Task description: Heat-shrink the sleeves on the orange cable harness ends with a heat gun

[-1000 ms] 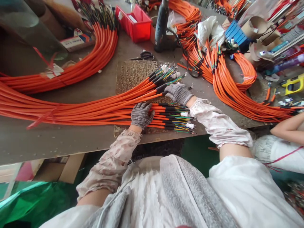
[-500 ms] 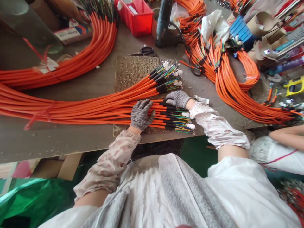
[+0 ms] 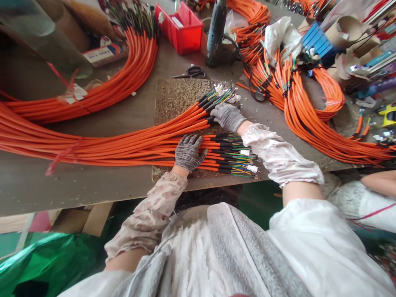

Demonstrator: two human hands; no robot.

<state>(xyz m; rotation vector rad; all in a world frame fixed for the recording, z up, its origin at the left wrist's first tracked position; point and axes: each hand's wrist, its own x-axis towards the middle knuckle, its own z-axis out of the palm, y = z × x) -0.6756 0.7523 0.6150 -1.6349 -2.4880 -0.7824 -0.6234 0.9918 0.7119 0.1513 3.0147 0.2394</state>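
- I have the left hand (image 3: 189,152) palm down across the lower cables of the orange cable bundle (image 3: 93,144), open, with the thumb set apart from the fingers.
- My right hand (image 3: 228,116) is at the upper fan of the same bundle, fingers bent over the black sleeves (image 3: 202,100) near the wire ends; from this feed I cannot tell whether it grips a cable or only touches.
- Both hands wear grey knitted gloves.
- The bundle runs in from the left along the desk (image 3: 102,185), bound by a pink tie (image 3: 63,155), and its ends split into two groups over a speckled board (image 3: 176,93).
- On the lower group I can make out thin coloured wires and white connectors (image 3: 252,168).
- Beyond the board I see scissors (image 3: 195,72), a red bin (image 3: 188,37) and a dark upright tool (image 3: 215,35).
- A second orange bundle (image 3: 123,84) curves behind, on the left; another cable pile (image 3: 298,107) lies to the right, near a blue bin (image 3: 317,39).
- At the right edge I pick up a co-worker's bare arm (image 3: 379,183).
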